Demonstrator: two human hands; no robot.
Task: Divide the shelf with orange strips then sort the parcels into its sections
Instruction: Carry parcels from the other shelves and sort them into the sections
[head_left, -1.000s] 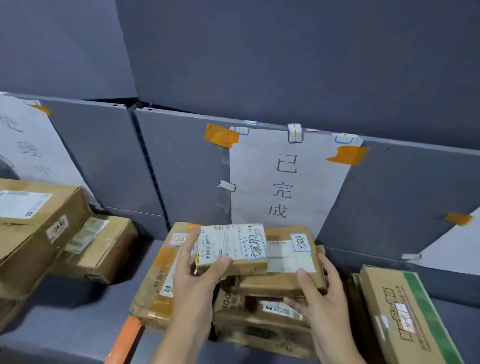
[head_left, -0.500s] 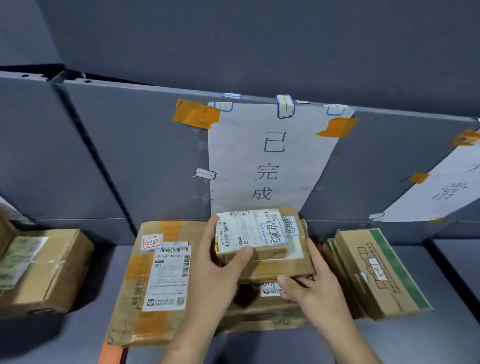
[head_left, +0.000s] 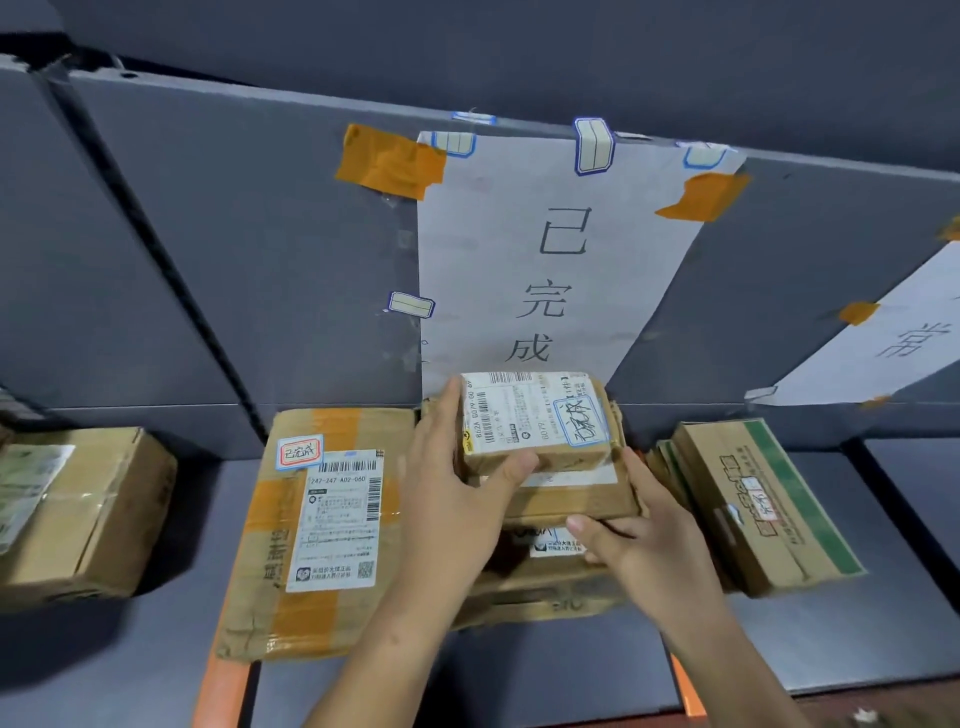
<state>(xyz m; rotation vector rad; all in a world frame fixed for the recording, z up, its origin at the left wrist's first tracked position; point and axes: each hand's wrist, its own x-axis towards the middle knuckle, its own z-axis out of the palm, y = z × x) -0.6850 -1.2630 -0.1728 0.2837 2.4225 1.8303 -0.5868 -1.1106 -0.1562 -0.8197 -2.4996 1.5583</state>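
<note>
A dark grey shelf (head_left: 156, 649) runs across the view, its front edge nearest the camera, where two orange strips lie on it: a left orange strip (head_left: 221, 693) poking out from under a parcel and a right orange strip (head_left: 685, 691) at the lower right edge. Between them both arms reach in. The left hand (head_left: 452, 499) grips the small top parcel (head_left: 535, 418) by its left end, thumb pressed on the near face and fingers curled up the far side; the right hand (head_left: 639, 540) has its fingers curled around the right end of the middle parcel (head_left: 566, 499) just beneath. These two sit on a stack — the top one bearing a white label with a blue-framed handwritten tag — above a crumpled bottom parcel (head_left: 540, 587). Touching the stack on the left lies a flat taped parcel (head_left: 322, 530) with a printed shipping label and a red-framed tag. To the right, just beside the stack, lies a green-striped carton (head_left: 769, 509); well apart at the far left stands a brown box (head_left: 78, 509). Behind everything rises the grey back panel (head_left: 234, 260), where a white paper sign (head_left: 556, 249) with three printed characters hangs directly behind the stack, fixed by orange tape (head_left: 389, 161) — a second sign (head_left: 883, 338) shows at the right edge.
</note>
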